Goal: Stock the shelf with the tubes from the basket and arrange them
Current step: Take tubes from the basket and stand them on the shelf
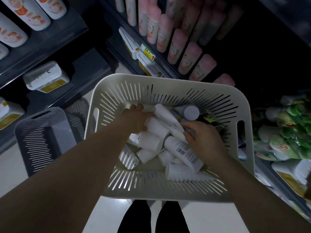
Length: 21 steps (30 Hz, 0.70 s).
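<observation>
A cream slotted basket (pixel 107 91) sits in front of me, holding several white tubes (pixel 151 142) in a loose pile. Both my hands are inside it. My left hand (pixel 136 118) reaches over the far left of the pile, fingers touching a long white tube (pixel 165 115) near its upper end. My right hand (pixel 203 137) grips the lower end of that same long tube, fingers curled around it. A tube with a grey cap (pixel 191 112) lies at the far right of the basket.
A grey slotted basket (pixel 42 132) stands on the floor to the left. Dark shelves ahead carry pink tubes (pixel 176 46) and white bottles (pixel 25 14); price tags (pixel 148 52) line the edge. Green packets (pixel 286 132) fill the right shelf. My legs (pixel 151 217) are below.
</observation>
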### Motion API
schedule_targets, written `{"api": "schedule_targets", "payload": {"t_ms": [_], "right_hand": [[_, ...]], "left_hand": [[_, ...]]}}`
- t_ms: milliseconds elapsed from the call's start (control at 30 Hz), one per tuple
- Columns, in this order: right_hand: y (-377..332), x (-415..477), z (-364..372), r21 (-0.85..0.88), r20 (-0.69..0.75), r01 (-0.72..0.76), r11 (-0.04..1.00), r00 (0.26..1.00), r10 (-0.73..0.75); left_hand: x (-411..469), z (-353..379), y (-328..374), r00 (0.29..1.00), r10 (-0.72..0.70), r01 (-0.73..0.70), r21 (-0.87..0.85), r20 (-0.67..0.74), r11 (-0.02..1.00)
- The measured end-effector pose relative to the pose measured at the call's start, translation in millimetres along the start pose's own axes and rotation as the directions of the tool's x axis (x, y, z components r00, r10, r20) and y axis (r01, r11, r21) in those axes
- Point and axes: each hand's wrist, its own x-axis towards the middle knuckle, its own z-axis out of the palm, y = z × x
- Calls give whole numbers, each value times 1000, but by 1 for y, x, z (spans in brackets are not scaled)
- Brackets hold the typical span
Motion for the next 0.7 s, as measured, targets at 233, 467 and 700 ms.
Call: {"api": "schedule_targets", "payload": {"t_ms": [233,467,700], "right_hand": [[6,4,-1,18,-13,20,1000,1000,-19],[7,12,8,-29,-10,17,999,1000,-17],[2,17,16,-56,69,-8,998,998,12]], "left_hand": [[8,-19,2,998,55,-51,153,-18,987],[-31,-50,-3,994,25,-27,-19,-109,999],[-101,-61,-8,916,-170,-5,-434,-363,901]]}}
